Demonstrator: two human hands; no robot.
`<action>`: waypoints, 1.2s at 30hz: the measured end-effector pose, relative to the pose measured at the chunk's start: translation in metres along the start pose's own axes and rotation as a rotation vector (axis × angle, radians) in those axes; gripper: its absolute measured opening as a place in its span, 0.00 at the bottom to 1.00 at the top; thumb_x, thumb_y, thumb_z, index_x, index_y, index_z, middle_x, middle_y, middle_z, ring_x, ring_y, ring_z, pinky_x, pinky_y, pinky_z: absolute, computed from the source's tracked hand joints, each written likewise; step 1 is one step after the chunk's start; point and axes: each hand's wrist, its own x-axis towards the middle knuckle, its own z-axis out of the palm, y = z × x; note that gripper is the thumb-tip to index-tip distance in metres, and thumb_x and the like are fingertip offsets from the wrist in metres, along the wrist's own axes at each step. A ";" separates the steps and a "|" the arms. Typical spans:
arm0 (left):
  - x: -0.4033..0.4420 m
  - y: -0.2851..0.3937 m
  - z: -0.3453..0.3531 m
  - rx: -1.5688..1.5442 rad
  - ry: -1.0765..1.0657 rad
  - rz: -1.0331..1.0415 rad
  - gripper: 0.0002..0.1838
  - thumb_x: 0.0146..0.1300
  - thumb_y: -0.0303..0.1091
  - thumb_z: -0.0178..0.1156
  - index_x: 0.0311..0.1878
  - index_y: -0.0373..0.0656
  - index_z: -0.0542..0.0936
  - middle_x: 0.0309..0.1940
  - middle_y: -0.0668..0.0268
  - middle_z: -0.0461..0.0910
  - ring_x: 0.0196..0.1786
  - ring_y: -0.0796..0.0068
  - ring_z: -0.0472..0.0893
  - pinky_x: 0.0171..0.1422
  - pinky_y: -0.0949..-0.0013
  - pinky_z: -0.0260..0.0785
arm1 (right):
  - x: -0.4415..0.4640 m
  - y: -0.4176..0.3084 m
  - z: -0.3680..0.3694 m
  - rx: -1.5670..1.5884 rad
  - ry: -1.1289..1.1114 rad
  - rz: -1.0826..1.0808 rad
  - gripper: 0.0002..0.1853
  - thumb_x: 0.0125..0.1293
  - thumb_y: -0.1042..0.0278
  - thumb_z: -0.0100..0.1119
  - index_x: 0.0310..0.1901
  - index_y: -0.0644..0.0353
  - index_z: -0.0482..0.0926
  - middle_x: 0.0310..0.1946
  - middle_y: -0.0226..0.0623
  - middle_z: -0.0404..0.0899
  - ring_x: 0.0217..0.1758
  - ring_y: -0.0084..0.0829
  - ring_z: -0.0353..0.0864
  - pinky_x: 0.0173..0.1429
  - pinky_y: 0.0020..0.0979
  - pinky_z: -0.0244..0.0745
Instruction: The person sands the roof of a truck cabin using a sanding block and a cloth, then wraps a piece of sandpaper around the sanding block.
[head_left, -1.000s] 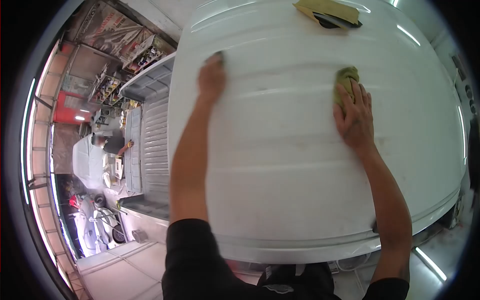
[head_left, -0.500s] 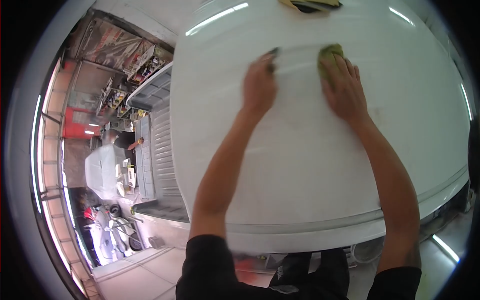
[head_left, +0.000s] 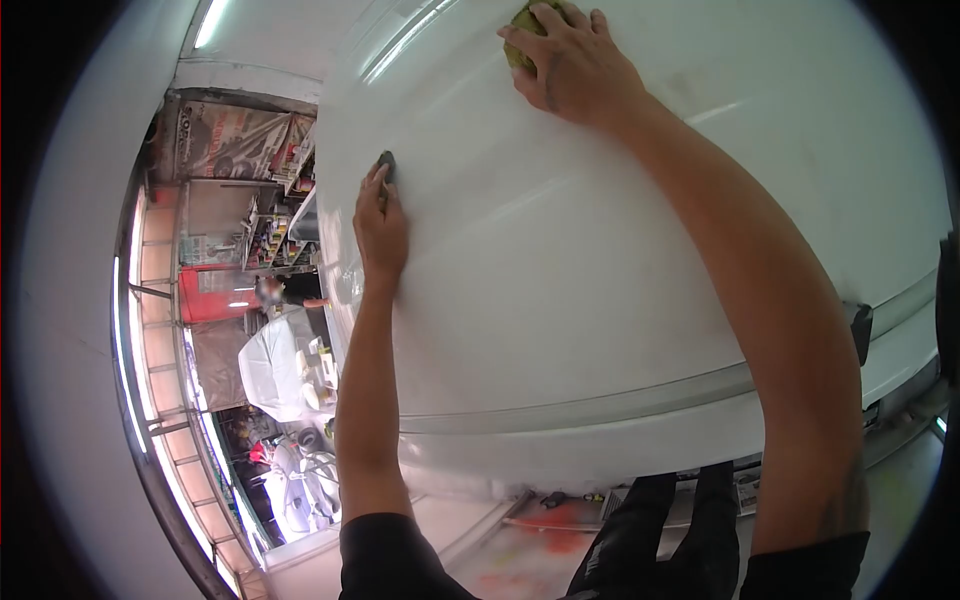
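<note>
A broad white vehicle roof fills most of the view, with light streaks reflected in it. My right hand is at the far part of the roof, its fingers curled over a yellow-green sponge that lies against the paint. My left hand is near the roof's left side, gripping a small dark grey pad between the fingers. The hand hides part of that pad, so its exact kind is unclear.
A black fitting sits by the roof's near edge on the right. Away to the left are a person in dark clothing, a white-covered object, a motorcycle and shelves with containers.
My right hand has moved with the sponge toward the far side and leftward. My left hand has shifted left and slightly nearer with the dark pad. The camera view has turned too.
</note>
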 end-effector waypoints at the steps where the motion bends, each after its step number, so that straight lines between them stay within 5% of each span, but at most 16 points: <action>1: -0.010 0.010 -0.013 0.002 -0.003 0.013 0.18 0.79 0.29 0.52 0.66 0.33 0.78 0.71 0.48 0.76 0.74 0.52 0.75 0.76 0.58 0.69 | -0.008 -0.006 -0.021 -0.003 0.011 0.013 0.24 0.77 0.54 0.55 0.67 0.59 0.78 0.74 0.49 0.69 0.78 0.49 0.67 0.80 0.57 0.62; 11: -0.009 -0.009 -0.010 -0.047 0.114 -0.059 0.18 0.74 0.32 0.59 0.61 0.32 0.82 0.59 0.48 0.84 0.61 0.53 0.84 0.66 0.59 0.74 | -0.006 -0.015 -0.036 0.093 -0.099 -0.030 0.24 0.75 0.55 0.59 0.63 0.63 0.79 0.64 0.49 0.73 0.72 0.47 0.71 0.78 0.52 0.63; 12: -0.010 -0.007 -0.009 -0.048 0.132 -0.028 0.18 0.73 0.32 0.59 0.61 0.32 0.82 0.59 0.48 0.84 0.61 0.53 0.84 0.67 0.59 0.74 | -0.005 -0.005 -0.017 0.039 0.034 -0.097 0.23 0.75 0.54 0.59 0.60 0.64 0.81 0.58 0.52 0.78 0.68 0.47 0.75 0.73 0.48 0.69; 15: -0.005 -0.018 -0.005 0.013 0.207 0.093 0.17 0.71 0.32 0.61 0.58 0.32 0.83 0.59 0.49 0.84 0.60 0.48 0.83 0.68 0.56 0.72 | -0.001 0.011 0.000 0.018 0.048 -0.134 0.27 0.72 0.51 0.63 0.70 0.47 0.77 0.69 0.42 0.74 0.72 0.54 0.71 0.78 0.54 0.63; 21: 0.000 -0.028 0.005 0.101 0.263 0.102 0.14 0.70 0.31 0.61 0.54 0.35 0.85 0.52 0.50 0.86 0.56 0.45 0.83 0.65 0.52 0.74 | -0.008 0.026 -0.003 -0.185 0.303 -0.369 0.21 0.72 0.55 0.65 0.63 0.51 0.81 0.64 0.43 0.79 0.67 0.50 0.77 0.70 0.51 0.70; 23: 0.005 -0.040 0.016 0.074 0.314 0.163 0.12 0.72 0.32 0.58 0.51 0.36 0.86 0.47 0.49 0.87 0.52 0.44 0.85 0.61 0.49 0.75 | -0.022 0.029 -0.041 -0.062 0.068 -0.319 0.24 0.74 0.54 0.63 0.68 0.50 0.79 0.73 0.43 0.72 0.74 0.49 0.72 0.73 0.45 0.72; 28: 0.012 -0.048 0.019 0.020 0.227 0.069 0.16 0.75 0.37 0.59 0.56 0.37 0.85 0.56 0.52 0.86 0.58 0.53 0.85 0.64 0.56 0.76 | -0.092 0.052 -0.186 -0.067 -0.232 -0.176 0.21 0.70 0.62 0.68 0.62 0.59 0.82 0.54 0.44 0.86 0.55 0.43 0.86 0.64 0.39 0.79; 31: 0.013 -0.041 0.016 -0.011 0.193 0.033 0.16 0.75 0.38 0.59 0.57 0.38 0.85 0.56 0.54 0.86 0.59 0.54 0.85 0.66 0.57 0.75 | -0.155 0.052 -0.259 -0.019 -0.489 -0.044 0.29 0.64 0.67 0.74 0.66 0.61 0.79 0.57 0.46 0.84 0.60 0.43 0.84 0.67 0.39 0.77; 34: 0.016 -0.043 0.020 0.059 0.222 0.044 0.15 0.74 0.37 0.60 0.55 0.39 0.86 0.55 0.55 0.87 0.58 0.53 0.84 0.65 0.56 0.75 | -0.204 0.046 -0.276 -0.136 -0.693 0.059 0.37 0.58 0.65 0.78 0.70 0.54 0.76 0.62 0.49 0.79 0.65 0.52 0.77 0.68 0.43 0.74; 36: 0.022 -0.042 0.017 0.155 0.271 0.074 0.13 0.73 0.34 0.60 0.53 0.40 0.86 0.54 0.55 0.87 0.54 0.52 0.85 0.62 0.53 0.76 | -0.209 0.047 -0.257 -0.218 -0.656 0.079 0.36 0.56 0.68 0.78 0.68 0.57 0.76 0.57 0.48 0.77 0.61 0.53 0.77 0.64 0.46 0.75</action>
